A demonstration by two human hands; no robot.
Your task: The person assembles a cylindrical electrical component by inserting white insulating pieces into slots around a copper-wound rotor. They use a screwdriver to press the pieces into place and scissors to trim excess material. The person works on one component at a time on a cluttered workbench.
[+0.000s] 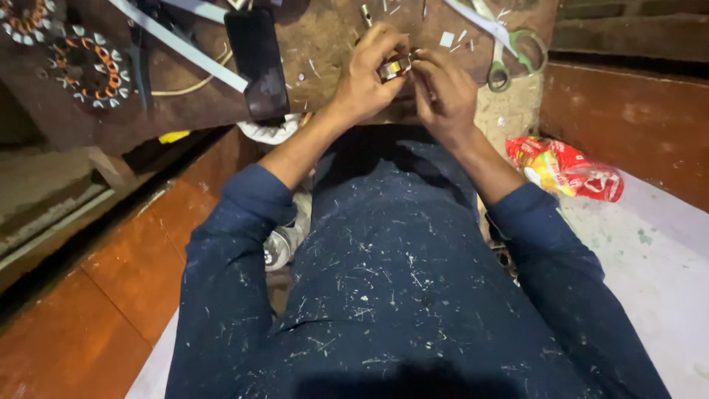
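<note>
Brown and scuffed, the wooden desk [317, 44] fills the top of the view, littered with small white scraps. Both your hands meet at its near edge. Your left hand [365, 74] is curled tightly around a small metal part [394, 68] with a yellowish gleam, pinching it between thumb and fingers. Your right hand [443, 92] is narrowed too, its fingertips touching the same part from the other side; how firmly it grips cannot be told. Just beyond your right hand lie green-handled scissors [509, 55] on the desk. To the left of your hands a dark phone [256, 63] lies flat, crossed near its top by a long pale strip [181, 46]. Further left sit two round wound coils [90, 68] with copper wire and white tabs. Beside your right forearm, on the pale floor [650, 258], a red and yellow plastic packet [565, 168] lies crumpled; what it holds cannot be seen. Your dark blue clothing [384, 281] is flecked with white slivers.
</note>
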